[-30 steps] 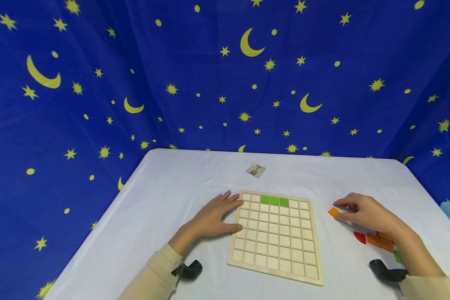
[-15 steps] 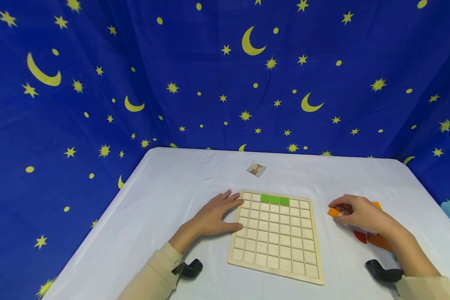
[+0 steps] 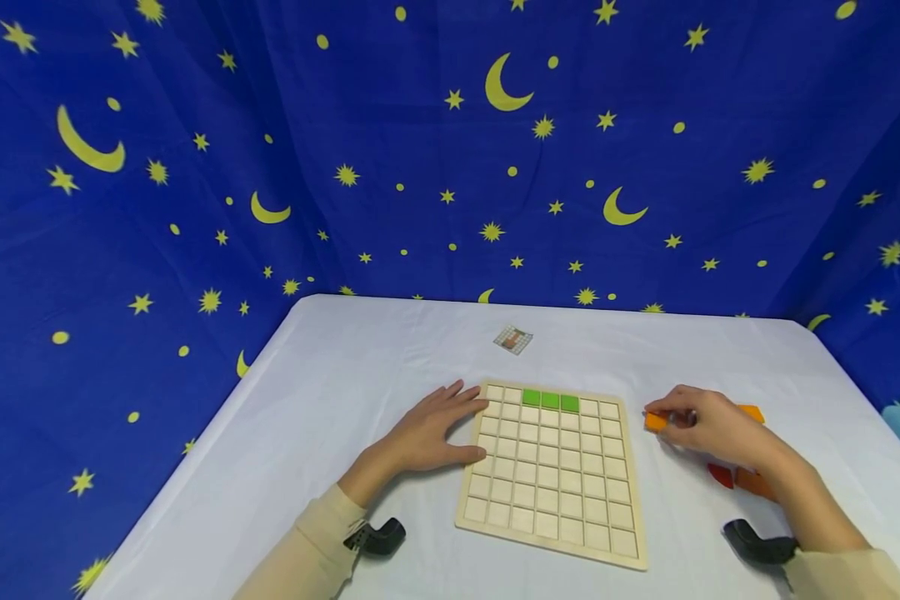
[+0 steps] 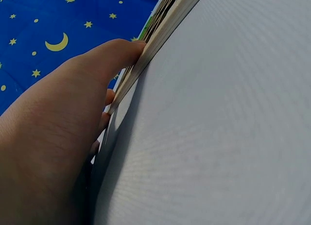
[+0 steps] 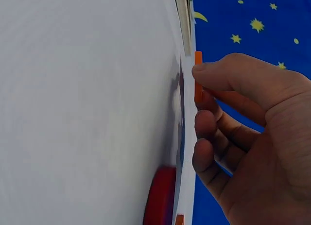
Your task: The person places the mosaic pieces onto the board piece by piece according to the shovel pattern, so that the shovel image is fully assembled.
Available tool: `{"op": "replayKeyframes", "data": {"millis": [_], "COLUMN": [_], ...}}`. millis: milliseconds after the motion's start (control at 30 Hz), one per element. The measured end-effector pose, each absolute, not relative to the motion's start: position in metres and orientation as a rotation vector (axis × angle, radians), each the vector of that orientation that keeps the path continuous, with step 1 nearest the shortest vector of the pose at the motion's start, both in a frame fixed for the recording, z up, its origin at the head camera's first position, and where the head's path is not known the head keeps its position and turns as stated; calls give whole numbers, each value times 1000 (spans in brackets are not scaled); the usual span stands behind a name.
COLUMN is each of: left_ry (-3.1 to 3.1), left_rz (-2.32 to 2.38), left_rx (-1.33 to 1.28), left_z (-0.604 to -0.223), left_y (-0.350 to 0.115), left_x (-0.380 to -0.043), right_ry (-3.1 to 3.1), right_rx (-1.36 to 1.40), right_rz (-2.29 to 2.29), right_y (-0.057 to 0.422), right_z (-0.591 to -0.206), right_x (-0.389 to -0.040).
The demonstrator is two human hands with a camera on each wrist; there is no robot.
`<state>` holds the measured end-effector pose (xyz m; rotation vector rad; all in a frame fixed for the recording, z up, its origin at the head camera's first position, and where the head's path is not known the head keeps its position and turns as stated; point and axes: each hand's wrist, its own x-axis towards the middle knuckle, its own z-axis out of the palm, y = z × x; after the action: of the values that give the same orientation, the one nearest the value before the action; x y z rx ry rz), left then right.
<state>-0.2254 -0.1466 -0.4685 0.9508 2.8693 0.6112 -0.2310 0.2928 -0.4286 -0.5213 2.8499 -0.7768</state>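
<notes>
A square wooden grid board (image 3: 547, 475) lies on the white table, with three green square tiles (image 3: 551, 401) set side by side in its top row. My left hand (image 3: 431, 429) rests at the board's left edge, fingers spread, thumb and fingertips touching the rim. Right of the board, my right hand (image 3: 720, 425) pinches an orange tile (image 5: 198, 77) between thumb and forefinger. In the right wrist view this tile is raised off the cloth. Under and beside the right forearm lie a red rounded piece (image 3: 721, 476) and orange pieces (image 3: 754, 483), partly hidden by the arm.
A small card (image 3: 512, 340) with a printed grid picture lies beyond the board. Another orange piece (image 3: 752, 412) shows behind the right hand. Black wrist mounts (image 3: 376, 538) hang under both forearms. A blue curtain (image 3: 420, 125) with stars and moons surrounds the table.
My right hand, pinching the orange tile, has shifted a little left toward the board, uncovering an orange piece behind it. The left hand and the board stay in place.
</notes>
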Motion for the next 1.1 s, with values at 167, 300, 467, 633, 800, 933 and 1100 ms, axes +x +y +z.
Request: {"op": "replayKeyframes", "data": {"millis": [167,300,467,633,800,933,1100], "left_ry": [2869,2873,2872,2875,2876,2879,2878], "left_rz": [611,616,617,612,598,597,610], "left_rx": [952,959,950,947,954,960,955], "left_z": [-469,-469,-469,-471,-472,-471,-471], "left_y": [-147,-147,-146,-145,-145,-146,-146], "left_x": [-225,-224,-224,-225,-226,-226,-225], "right_ry": [2825,2791,2755,2727,2703,2681,2654], "right_rx": [-591,-668,-715,-734,-782,-832,-882], "right_rz": [-815,-861,-897,-916,-939,-953,-973], "right_y": [285,278,270,263,255,245,232], "right_z": [-430,-431,-431,-431,-431,-428,-426], "right_x": [-235,-238,-241,-243,-244,-245,-245]}}
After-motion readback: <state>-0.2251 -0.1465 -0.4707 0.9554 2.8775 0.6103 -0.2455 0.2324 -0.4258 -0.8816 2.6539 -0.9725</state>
